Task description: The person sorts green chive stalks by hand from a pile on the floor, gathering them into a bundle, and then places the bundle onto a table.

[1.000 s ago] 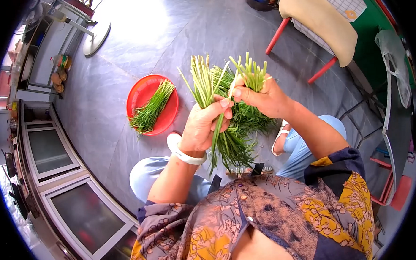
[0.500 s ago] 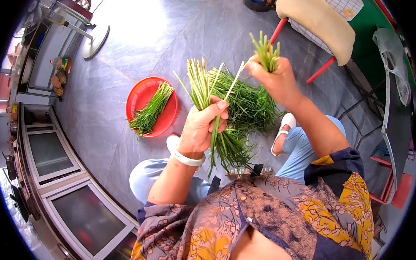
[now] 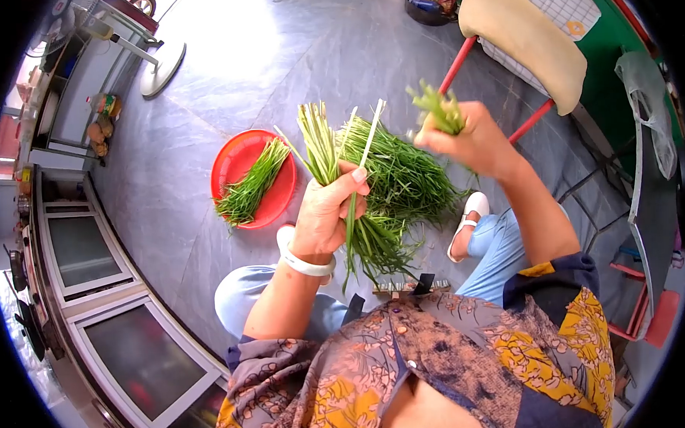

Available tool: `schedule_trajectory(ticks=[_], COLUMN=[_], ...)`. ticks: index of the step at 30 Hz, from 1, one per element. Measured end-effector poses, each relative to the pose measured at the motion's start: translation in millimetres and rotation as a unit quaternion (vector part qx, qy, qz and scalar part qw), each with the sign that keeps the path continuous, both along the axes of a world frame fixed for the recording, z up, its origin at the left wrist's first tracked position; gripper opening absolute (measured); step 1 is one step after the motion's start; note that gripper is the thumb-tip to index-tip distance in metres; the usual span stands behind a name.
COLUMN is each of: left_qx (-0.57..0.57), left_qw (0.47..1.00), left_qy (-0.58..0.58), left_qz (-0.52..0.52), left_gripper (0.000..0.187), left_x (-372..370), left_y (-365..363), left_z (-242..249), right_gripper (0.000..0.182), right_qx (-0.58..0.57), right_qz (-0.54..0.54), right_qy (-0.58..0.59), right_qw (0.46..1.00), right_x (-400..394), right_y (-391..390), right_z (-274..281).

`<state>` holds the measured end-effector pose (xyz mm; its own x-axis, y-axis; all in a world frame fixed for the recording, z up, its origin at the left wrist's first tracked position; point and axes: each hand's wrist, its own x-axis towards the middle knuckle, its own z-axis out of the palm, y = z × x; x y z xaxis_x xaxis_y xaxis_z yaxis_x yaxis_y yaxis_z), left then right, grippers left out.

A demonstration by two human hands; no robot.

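My left hand [image 3: 331, 210] is closed around a bunch of long green stalks [image 3: 317, 143], pale ends up and leafy ends hanging down. To its right and higher, my right hand [image 3: 472, 138] grips a smaller bunch of green stalks [image 3: 438, 109], slightly blurred. Beyond my left hand a large heap of green stalks [image 3: 409, 174] lies on the grey floor. A red basin [image 3: 235, 161] stands on the floor to the left, with a bundle of green stalks [image 3: 255, 183] inside.
A chair with a cream pad [image 3: 525, 38] and red legs stands at the upper right. White-framed cabinets [image 3: 140, 361] run along the left. A round white stand base [image 3: 164, 68] is at the upper left, and a dark bowl [image 3: 426, 11] sits at the top.
My right hand has moved a little right and down with its stalks, which now tilt more to the left. My left hand has barely moved and keeps its bunch.
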<state>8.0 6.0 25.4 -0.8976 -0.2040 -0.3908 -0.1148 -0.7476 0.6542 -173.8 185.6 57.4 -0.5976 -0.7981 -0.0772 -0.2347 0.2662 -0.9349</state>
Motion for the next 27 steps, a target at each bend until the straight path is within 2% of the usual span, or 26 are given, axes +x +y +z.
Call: schedule_trajectory(ticks=[3,7,10,13,17,21,27], left_qx=[-0.009,-0.026,-0.015,-0.027,-0.018,-0.039,-0.051], left_qw=[1.000,1.000,1.000,1.000,0.999,0.999,0.998], left_qy=[-0.004,-0.008,-0.010,-0.013,-0.026,-0.029,-0.034], left_qz=[0.003,-0.001,0.000,0.003,-0.004,-0.002,-0.001], left_gripper=[0.008,0.009,0.009,0.012,0.011,0.012,0.011], left_x=[-0.4,-1.6,-2.7,-3.4,-4.4,-6.3,-7.3], left_y=[1.0,2.3,4.9,7.9,11.8,16.0,17.6], left_z=[1.8,2.3,5.0,5.2,3.0,1.0,-0.1], right_gripper=[0.008,0.006,0.013,0.017,0.018,0.011,0.010], right_qx=[0.008,-0.065,-0.098,-0.037,-0.096,-0.114,-0.118], right_qz=[0.044,0.075,0.066,-0.015,-0.047,-0.044,-0.037], right_qy=[-0.016,-0.009,-0.046,-0.148,-0.242,-0.254,-0.199], right_qw=[0.999,0.995,0.992,0.988,0.964,0.959,0.972], right_x=[17.7,17.6,19.2,25.4,29.6,30.3,31.4], right_y=[-4.0,-12.6,-18.7,-21.4,-28.5,-29.8,-29.4], right_z=[2.7,-10.2,-17.3,2.9,-4.4,-12.8,-13.2])
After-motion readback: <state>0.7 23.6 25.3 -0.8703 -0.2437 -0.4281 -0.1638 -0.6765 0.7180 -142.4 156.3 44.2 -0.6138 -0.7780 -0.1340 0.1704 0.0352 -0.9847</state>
